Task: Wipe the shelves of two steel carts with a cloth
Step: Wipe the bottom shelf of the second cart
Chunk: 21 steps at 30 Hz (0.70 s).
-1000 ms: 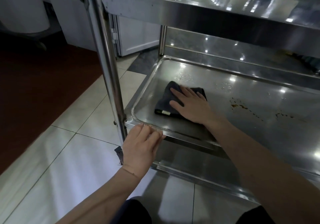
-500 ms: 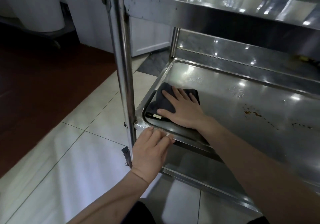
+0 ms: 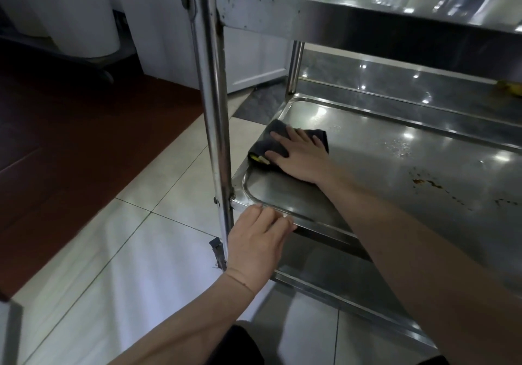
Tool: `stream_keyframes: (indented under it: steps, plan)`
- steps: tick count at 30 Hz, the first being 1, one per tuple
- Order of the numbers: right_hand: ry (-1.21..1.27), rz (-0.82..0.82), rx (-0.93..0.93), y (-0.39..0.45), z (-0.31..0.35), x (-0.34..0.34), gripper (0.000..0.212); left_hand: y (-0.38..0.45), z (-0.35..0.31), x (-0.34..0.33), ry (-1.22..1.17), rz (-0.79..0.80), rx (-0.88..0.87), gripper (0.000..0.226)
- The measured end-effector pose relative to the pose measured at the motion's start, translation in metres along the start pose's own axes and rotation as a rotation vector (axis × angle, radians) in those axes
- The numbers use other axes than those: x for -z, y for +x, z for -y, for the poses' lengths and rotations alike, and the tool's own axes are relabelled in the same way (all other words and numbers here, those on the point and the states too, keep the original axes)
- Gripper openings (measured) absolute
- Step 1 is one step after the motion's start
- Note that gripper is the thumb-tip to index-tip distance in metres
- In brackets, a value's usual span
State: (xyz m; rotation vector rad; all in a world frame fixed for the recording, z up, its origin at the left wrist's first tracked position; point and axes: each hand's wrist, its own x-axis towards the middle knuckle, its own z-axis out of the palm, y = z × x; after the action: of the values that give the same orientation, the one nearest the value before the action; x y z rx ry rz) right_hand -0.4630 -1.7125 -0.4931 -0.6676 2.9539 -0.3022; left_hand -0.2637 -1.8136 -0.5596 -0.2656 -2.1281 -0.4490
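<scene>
A steel cart fills the right half of the view, with its middle shelf [image 3: 395, 172] in front of me. A dark folded cloth [image 3: 268, 144] lies at that shelf's left edge. My right hand [image 3: 299, 155] presses flat on the cloth with straight fingers. My left hand [image 3: 260, 240] rests on the shelf's front rim near the corner post [image 3: 214, 110], fingers laid over the edge. Brown stains [image 3: 429, 185] and water drops mark the shelf to the right. The upper shelf [image 3: 367, 5] hangs over my arms.
The lower shelf [image 3: 353, 282] shows under the front rim. A white cabinet [image 3: 254, 62] and a large white container [image 3: 70, 11] stand behind the cart. A dark red mat [image 3: 70, 138] covers the floor at left, with pale tiles [image 3: 127, 265] near me.
My right hand has slid the cloth toward the shelf's left edge and a little farther back. My left hand stays on the front rim. My head has turned left.
</scene>
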Motion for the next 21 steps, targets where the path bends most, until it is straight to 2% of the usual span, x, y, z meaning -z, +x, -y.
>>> stream_keyframes:
  steps: [5,8,13,21]
  plan:
    - [-0.037,0.011,0.132,-0.035,0.013,-0.014,0.074,0.000,-0.004,0.000,0.011,-0.008,-0.010,0.019]
    - [-0.020,0.006,0.104,-0.021,0.008,-0.007,0.072,0.000,-0.004,-0.001,0.027,0.000,-0.025,0.019]
    - [0.012,0.021,-0.045,0.015,0.003,0.006,0.075,0.001,-0.003,0.000,0.038,0.004,-0.035,0.022]
    - [0.016,0.009,0.055,-0.031,0.023,-0.006,0.089,-0.001,-0.002,0.000,0.038,-0.006,-0.011,0.020]
